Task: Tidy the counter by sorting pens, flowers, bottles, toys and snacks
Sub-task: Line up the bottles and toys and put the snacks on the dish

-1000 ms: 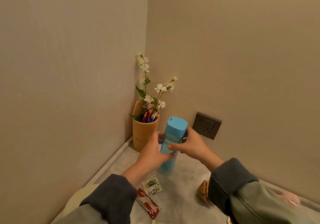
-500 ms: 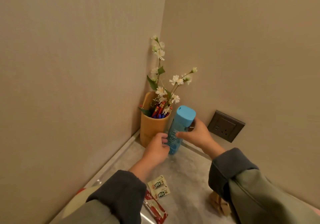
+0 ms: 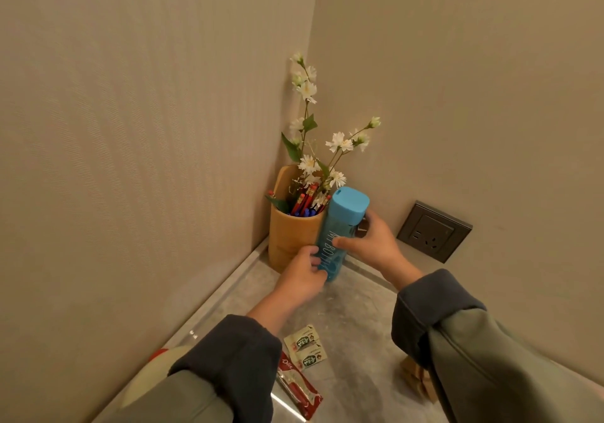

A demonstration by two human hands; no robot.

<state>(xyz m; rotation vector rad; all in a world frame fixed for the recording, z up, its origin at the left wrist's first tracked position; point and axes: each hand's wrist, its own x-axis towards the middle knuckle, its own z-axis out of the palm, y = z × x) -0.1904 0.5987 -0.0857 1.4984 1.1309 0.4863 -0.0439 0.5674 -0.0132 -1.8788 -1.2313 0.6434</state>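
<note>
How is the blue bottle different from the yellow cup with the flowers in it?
The blue bottle is closed with a cap; the yellow cup is open on top, holding flowers and pens. The bottle is see-through and has letters on it; the cup is solid and plain. Both hands, left and right, grip the bottle; nobody holds the cup. Both are tall and stand side by side in the counter's corner.

You have one blue bottle (image 3: pixel 340 229) beside one bamboo holder (image 3: pixel 292 238), two green snack sachets (image 3: pixel 304 347) and one red snack packet (image 3: pixel 299 388) nearer you.
</note>
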